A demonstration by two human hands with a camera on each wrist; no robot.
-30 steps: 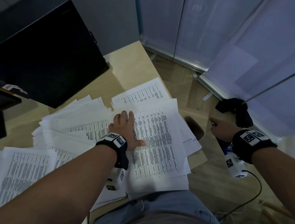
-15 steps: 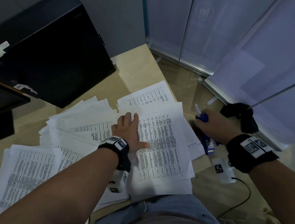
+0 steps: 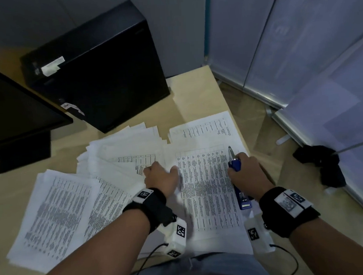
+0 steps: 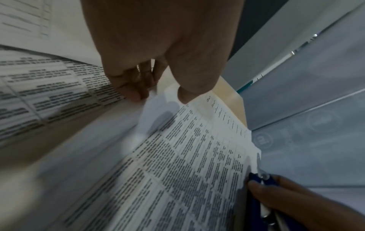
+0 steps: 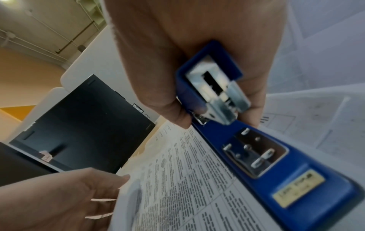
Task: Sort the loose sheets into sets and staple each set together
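Printed sheets lie fanned over the desk (image 3: 194, 93). The top set of sheets (image 3: 206, 191) lies in front of me, its tables facing up. My left hand (image 3: 163, 171) holds that set's left edge, thumb on top and fingers curled beneath, as the left wrist view shows at the sheet edge (image 4: 150, 100). My right hand (image 3: 241, 167) grips a blue stapler (image 3: 236, 165) over the set's right edge, its base (image 5: 276, 164) pointing back toward me. More piles of sheets (image 3: 58, 207) lie to the left.
A black computer case (image 3: 97, 74) stands at the back of the desk, with a dark monitor (image 3: 11, 107) at the left. The desk's right edge (image 3: 225, 103) drops to a wooden floor with glass partitions (image 3: 299, 41) and a black cloth (image 3: 321, 163).
My right hand has come from beside the desk with the stapler to the top set's right edge. My left hand has gone from lying flat on the set to curling on its left edge.
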